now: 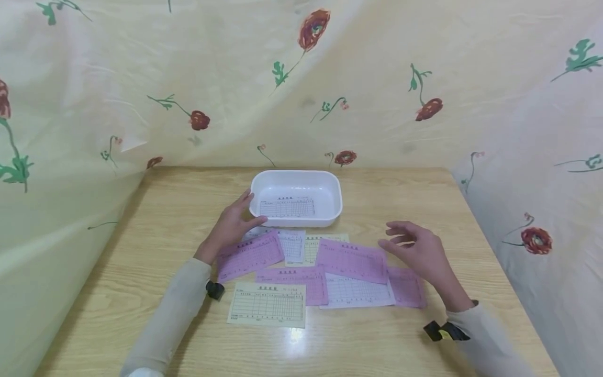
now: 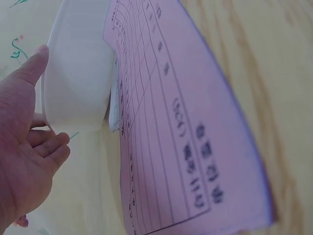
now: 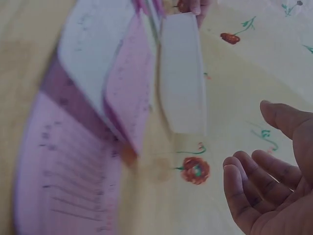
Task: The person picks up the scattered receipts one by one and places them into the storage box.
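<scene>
My left hand [image 1: 228,228] holds the left end of a white plastic tray [image 1: 297,222], thumb at the front and fingers along the side rim. Inside the tray lies a white printed receipt slip [image 1: 287,207]. In front of it several slips overlap on the table: pink ones [image 1: 350,260], white ones [image 1: 358,293] and pale yellow ones [image 1: 268,305]. One pink slip [image 2: 161,122] shows large in the left wrist view, beside the tray. My right hand [image 1: 419,254] hovers at the right of the slips, its fingers loosely bent and nothing in them.
The wooden table [image 1: 179,209] carries the tray near its back edge. A flowered cloth [image 1: 226,78] hangs behind the table and along both sides. Black straps [image 1: 447,331] sit on both wrists.
</scene>
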`<control>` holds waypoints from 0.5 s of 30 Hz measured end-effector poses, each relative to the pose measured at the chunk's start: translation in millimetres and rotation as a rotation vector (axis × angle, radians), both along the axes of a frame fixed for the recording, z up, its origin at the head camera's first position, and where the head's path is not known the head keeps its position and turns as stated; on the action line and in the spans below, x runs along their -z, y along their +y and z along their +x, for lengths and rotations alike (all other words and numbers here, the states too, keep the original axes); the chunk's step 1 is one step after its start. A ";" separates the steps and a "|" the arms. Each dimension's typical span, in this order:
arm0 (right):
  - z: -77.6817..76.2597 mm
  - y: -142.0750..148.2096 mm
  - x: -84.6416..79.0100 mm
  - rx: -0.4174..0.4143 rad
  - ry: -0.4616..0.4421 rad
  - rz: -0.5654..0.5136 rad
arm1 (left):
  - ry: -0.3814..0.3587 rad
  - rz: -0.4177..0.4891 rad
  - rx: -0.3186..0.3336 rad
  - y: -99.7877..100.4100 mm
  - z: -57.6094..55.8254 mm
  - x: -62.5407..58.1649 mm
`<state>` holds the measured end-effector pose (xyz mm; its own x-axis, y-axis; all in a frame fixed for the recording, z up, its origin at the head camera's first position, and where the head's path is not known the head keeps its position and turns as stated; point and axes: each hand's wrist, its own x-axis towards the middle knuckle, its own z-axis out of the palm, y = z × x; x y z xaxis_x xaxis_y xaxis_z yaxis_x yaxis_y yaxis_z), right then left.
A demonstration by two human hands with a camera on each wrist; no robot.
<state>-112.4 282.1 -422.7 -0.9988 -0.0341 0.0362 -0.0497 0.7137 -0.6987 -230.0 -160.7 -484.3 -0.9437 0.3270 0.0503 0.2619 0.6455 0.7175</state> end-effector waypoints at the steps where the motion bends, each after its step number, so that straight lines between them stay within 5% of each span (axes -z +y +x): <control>1: 0.7 1.5 4.7 0.004 -0.017 -0.002 | -0.001 0.000 -0.003 -0.1 0.0 0.1; 15: 6.4 15.4 42.4 0.012 -0.146 0.015 | -0.008 0.015 -0.005 0.1 0.9 -0.7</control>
<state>-106.0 297.5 -465.2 -0.9937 -0.0219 -0.1098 0.0600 0.7238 -0.6874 -229.1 -160.6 -483.7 -0.9457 0.3216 0.0474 0.2528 0.6357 0.7294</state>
